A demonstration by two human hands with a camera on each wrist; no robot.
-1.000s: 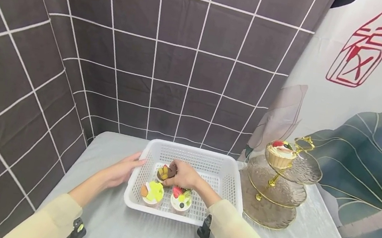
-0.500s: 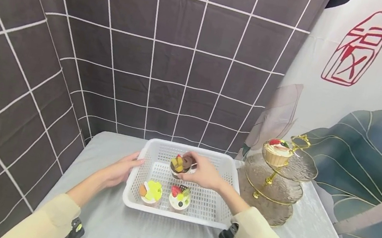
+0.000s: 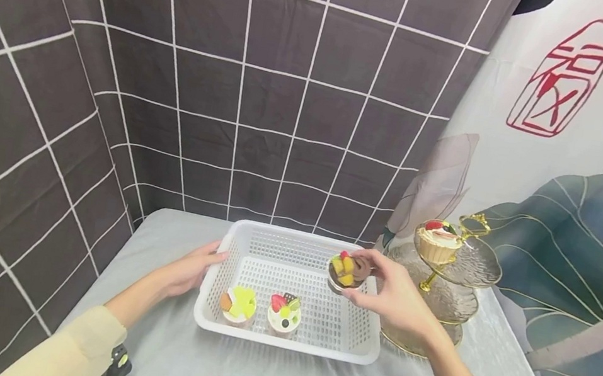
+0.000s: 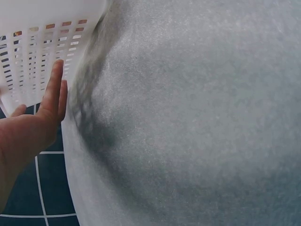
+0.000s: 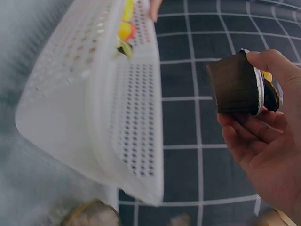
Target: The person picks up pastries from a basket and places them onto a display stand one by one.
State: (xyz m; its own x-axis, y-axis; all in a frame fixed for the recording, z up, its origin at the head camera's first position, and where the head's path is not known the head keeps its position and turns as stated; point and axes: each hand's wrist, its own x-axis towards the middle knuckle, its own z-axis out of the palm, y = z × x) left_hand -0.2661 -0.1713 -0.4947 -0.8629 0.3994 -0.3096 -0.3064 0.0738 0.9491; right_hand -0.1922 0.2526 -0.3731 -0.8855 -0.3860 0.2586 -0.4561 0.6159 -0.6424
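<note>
Head view. Chocolate cupcake [image 3: 346, 274], one: gripped by its sides in the right hand [image 3: 400, 297] and held above the right end of the white basket [image 3: 287, 342]. The toppings, yellow pieces and a brown swirl, are left exposed; the swirl lies close to the fingers and should not be squeezed. A level carriage is advised, with the cup raised well over the basket's right rim before any sideways travel. Left hand [image 3: 192, 269], one: set at the basket's left end, nothing grasped, fingers extended; a light steadying touch is judged sufficient. Yellow-topped cupcake [image 3: 240, 304] and red-and-green-topped cupcake [image 3: 283, 314]: both stood inside the basket near its front wall, apart. Tiered stand [image 3: 481, 262], gold-trimmed: placed just beside the basket's right end, partly hidden by the right hand; its top tier is occupied by a pale cupcake [image 3: 438, 245], next to a gold handle [image 3: 476, 222]. All three are judged obstacles to a wide swing.

Left wrist view. Straight fingers are shown at the slotted basket wall; firmness of contact cannot be told. Tabletop [image 4: 197, 94]: covered in grey cloth.

Right wrist view. The brown cup is shown between thumb and fingers, apart from the basket wall; pressure is best confined to the cup's side. Shapes along the lower edge are too blurred for identification.
</note>
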